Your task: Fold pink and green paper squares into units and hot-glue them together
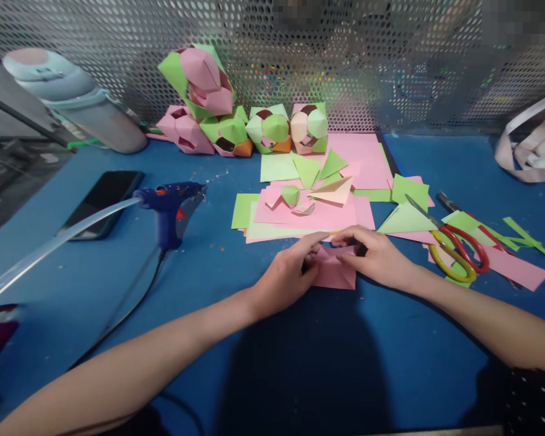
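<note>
A small pink paper square [338, 274] with crease lines lies on the table between my two hands. My left hand [287, 272] has its thumb and fingers closed on the paper's left side. At the paper's top right, my right hand [376, 254] is bent round the edge, its thumb resting on the surface. Just beyond my hands is a stack of pink and green paper sheets [361, 212]. On it lie a folded green piece [290, 195] and a cream folded piece [333, 192].
A blue glue gun [166, 212] stands at left by a dark phone [102, 203] and a bottle [86, 109]. Folded paper balls [227, 130] line the perforated panel [354, 66]. Scissors [454, 248], a cutter [449, 203] and paper scraps [513, 263] lie right.
</note>
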Motion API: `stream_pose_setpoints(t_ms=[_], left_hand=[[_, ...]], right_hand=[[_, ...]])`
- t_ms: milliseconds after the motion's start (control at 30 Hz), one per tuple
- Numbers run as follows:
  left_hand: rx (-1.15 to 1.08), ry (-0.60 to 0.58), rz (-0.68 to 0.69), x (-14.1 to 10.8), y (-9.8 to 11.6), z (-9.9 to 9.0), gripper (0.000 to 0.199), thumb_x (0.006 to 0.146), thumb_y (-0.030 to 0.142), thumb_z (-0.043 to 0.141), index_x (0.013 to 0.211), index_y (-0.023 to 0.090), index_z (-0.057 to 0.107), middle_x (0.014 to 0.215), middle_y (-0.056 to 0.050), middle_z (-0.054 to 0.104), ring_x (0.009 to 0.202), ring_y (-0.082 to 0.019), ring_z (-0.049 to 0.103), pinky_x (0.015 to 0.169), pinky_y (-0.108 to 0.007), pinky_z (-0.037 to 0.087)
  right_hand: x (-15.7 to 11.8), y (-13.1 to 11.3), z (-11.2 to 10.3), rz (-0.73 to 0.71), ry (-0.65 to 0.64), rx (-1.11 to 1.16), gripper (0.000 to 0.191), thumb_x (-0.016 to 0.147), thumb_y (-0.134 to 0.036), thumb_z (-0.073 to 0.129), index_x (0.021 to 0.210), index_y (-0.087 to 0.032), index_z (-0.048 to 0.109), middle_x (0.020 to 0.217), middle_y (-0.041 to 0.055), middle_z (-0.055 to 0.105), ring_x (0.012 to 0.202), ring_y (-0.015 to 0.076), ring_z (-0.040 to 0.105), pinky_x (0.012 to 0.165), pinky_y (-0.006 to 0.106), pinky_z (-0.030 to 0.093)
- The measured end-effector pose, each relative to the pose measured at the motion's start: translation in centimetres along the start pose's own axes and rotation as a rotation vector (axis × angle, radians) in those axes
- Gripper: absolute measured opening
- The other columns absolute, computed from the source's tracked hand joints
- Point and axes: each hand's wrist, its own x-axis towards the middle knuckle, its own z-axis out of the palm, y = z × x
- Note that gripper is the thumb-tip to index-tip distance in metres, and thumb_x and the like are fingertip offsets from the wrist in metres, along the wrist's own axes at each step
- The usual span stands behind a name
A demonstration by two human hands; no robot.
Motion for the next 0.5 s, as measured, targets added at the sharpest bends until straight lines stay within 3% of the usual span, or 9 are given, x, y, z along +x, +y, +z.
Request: stream_pose_setpoints(t_ms=[100, 233, 500], left_hand=[[0.082, -0.027, 0.114, 0.0, 0.0, 0.1, 0.054, 0.077, 0.001, 0.05, 0.127, 0.02, 0.043, 0.104, -0.004, 0.06, 0.09, -0.013, 0.058, 0.082, -0.026, 0.049], [0.123, -0.071, 0.203, -0.1, -0.2, 0.2, 0.052, 0.08, 0.002, 0.049, 0.128, 0.018, 0.041, 0.097, -0.005, 0.06, 0.09, -0.015, 0.057, 0.081, -0.03, 0.05], [0.186, -0.117, 0.246, -0.4, -0.1, -0.2, 0.037, 0.087, 0.007, 0.047, 0.123, 0.013, 0.045, 0.095, -0.007, 0.06, 0.086, -0.016, 0.055, 0.079, -0.033, 0.05]], right_hand=[[0.2, 0.3, -0.1, -0.168, -0.038, -0.109, 0.013, 0.083, -0.01, 0.055, 0.092, -0.018, 0.06, 0.09, 0.0041, 0.064, 0.084, 0.0173, 0.057, 0.075, 0.031, 0.043], [0.1, 1.1, -0.3, -0.255, -0.081, -0.16, 0.013, 0.083, -0.005, 0.052, 0.084, -0.017, 0.057, 0.082, 0.0027, 0.062, 0.078, 0.0158, 0.054, 0.074, 0.032, 0.04], [-0.6, 2.3, -0.8, -0.438, -0.135, -0.198, 0.019, 0.086, -0.002, 0.042, 0.087, -0.017, 0.054, 0.093, 0.0066, 0.063, 0.088, 0.0168, 0.055, 0.078, 0.033, 0.041]])
